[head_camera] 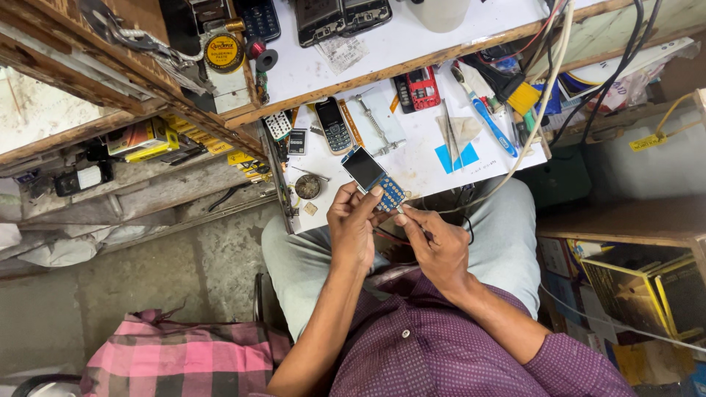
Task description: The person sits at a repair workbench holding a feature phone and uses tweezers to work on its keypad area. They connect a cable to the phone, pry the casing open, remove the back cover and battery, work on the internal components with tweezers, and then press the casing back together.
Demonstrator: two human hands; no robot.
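While the left hand (pixel 351 224) pinches the bare phone board (pixel 375 180) by its keypad end, the right hand (pixel 439 246) grips a thin probe (pixel 412 219) at its edge, so mid-repair, calling for steady tip placement.

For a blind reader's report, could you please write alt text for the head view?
Seen from above, a seated person's left hand holds an opened phone with bare screen and blue board, while the right hand touches a thin tool to it. Beyond lies a white bench cluttered with phones, tweezers and cables.
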